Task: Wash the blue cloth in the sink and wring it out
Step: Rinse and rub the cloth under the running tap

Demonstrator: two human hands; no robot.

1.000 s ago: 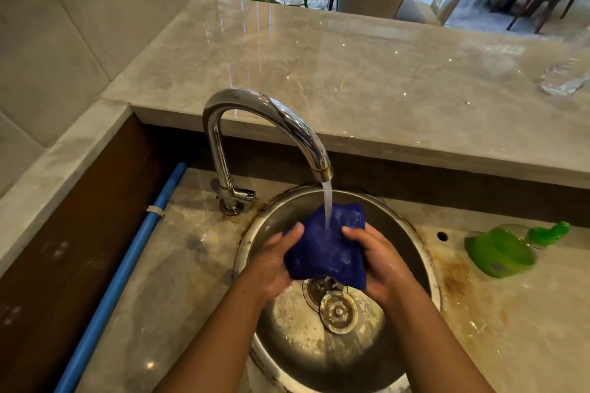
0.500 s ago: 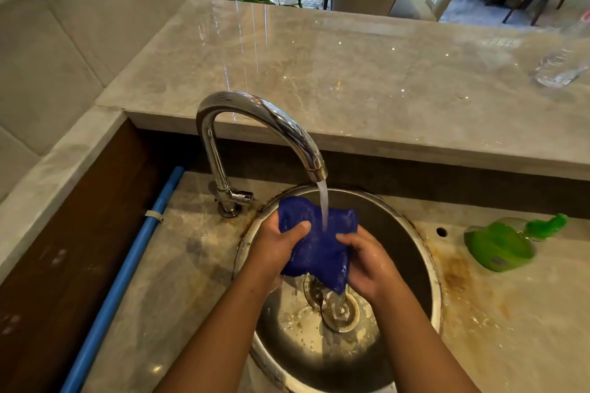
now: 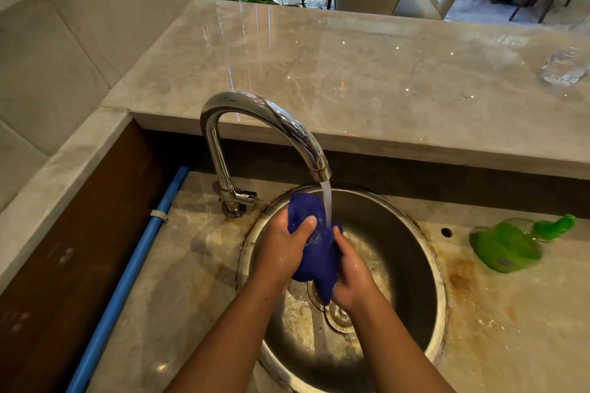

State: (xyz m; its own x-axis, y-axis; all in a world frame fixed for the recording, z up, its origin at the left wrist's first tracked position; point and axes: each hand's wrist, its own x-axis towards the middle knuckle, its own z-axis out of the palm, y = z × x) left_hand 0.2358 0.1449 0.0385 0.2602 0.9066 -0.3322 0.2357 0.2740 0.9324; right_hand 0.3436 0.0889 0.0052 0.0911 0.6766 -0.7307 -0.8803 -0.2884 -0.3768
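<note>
The blue cloth is bunched up between my two hands over the round steel sink. My left hand grips its upper left part, thumb across the front. My right hand holds its lower right side. Water runs from the chrome tap onto the top of the cloth. A wet corner of the cloth hangs down toward the drain strainer.
A green bottle lies on its side on the stained counter right of the sink. A blue pipe runs along the left. A raised marble ledge stands behind the tap, with a clear glass at its far right.
The cloth was spread flat between my hands under the water; now it is gathered into a bunch, with my hands drawn close together.
</note>
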